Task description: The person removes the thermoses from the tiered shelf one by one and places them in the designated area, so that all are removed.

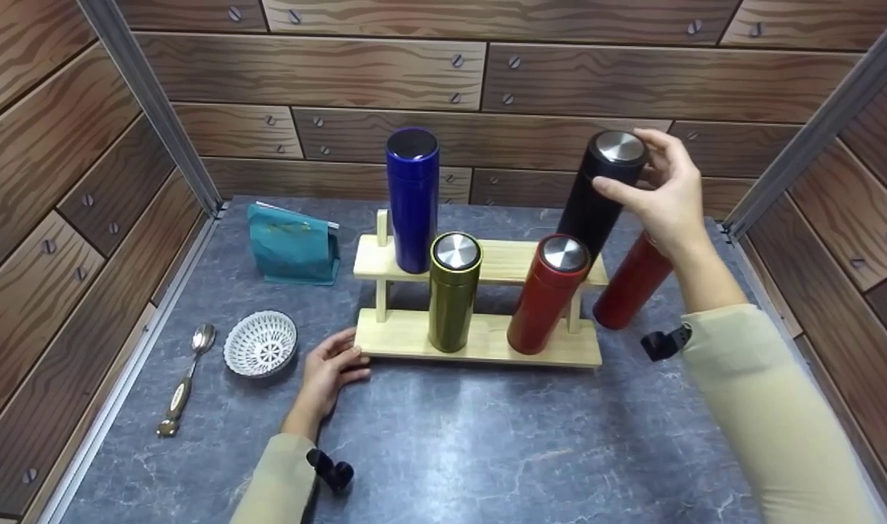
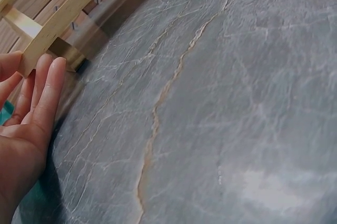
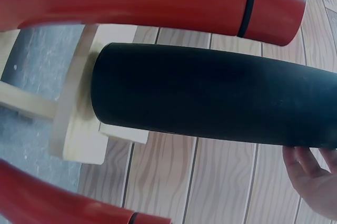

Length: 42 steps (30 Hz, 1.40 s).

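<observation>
Black flask [image 1: 602, 191] gripped near its steel cap by right hand [image 1: 665, 191], fingers and thumb curled round the top; flask stands on the right end of the upper shelf of wooden rack [image 1: 487, 346], tilted a little. Right wrist view: black flask [image 3: 210, 100] base sits on the shelf end [image 3: 79, 129], fingertips [image 3: 310, 174] under the body. Left hand [image 1: 330, 367] lies flat against the rack's lower left corner, fingers straight, holding nothing; left wrist view shows the fingers [image 2: 45, 95] touching the wood edge [image 2: 63, 18]. Hands well apart. Rack sits mid-table toward the back edge. Blue flask [image 1: 412, 198] on upper shelf left; olive flask [image 1: 454, 291] and red flask [image 1: 549, 292] on lower shelf. Second red flask [image 1: 629, 287] just off the rack's right end, behind the right wrist. Teal pouch [image 1: 294, 245] near the back left corner; white basket bowl [image 1: 260, 343] and spoon [image 1: 186, 378] along the left edge of grey marble table [image 1: 487, 451].
</observation>
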Tool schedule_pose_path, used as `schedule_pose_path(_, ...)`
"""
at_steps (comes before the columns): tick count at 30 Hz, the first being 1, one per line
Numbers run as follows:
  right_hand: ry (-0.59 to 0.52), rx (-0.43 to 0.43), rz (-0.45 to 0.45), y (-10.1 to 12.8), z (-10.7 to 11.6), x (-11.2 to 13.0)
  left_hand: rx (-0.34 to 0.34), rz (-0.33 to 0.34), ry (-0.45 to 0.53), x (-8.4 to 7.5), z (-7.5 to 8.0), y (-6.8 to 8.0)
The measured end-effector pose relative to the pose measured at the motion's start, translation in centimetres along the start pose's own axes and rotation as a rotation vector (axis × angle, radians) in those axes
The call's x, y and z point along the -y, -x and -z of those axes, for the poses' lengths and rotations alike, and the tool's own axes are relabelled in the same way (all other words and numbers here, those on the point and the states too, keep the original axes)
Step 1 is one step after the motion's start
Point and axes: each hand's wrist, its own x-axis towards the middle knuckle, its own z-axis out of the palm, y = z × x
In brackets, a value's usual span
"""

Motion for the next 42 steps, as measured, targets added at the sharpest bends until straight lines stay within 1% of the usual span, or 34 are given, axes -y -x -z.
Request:
schedule_pose_path(4,-0.02,-0.016,0.006,0.5,0.7,-0.1,-0.006,0.0,-0.01,-0.1,0.0,0.0)
schedule_pose_path(11,-0.042,-0.029,0.021,1.2,1.8,0.5,-0.014,-0.005,-0.012,-0.1,-0.1,0.0)
schedule_pose_path(17,-0.093,-0.057,0.029,1.9,3.1,0.1,-0.017,-0.001,-0.016,-0.1,-0.1,0.1)
schedule_pose_path(25,-0.123,-0.101,0.032,3.0,4.7,0.1,-0.013,-0.008,-0.004,-0.1,-0.1,0.1)
schedule_pose_path(29,-0.127,-0.119,0.031,3.5,5.2,-0.1,-0.021,-0.007,0.0,-0.1,-0.1,0.0)
schedule_pose_path(34,-0.134,-0.137,0.04,4.2,6.0,-0.2,-0.016,-0.007,0.01,0.0,-0.2,0.0)
schedule_pose_path(42,-0.127,-0.137,0.034,5.1,7.5,-0.4,-0.02,-0.005,0.008,0.1,-0.2,0.1)
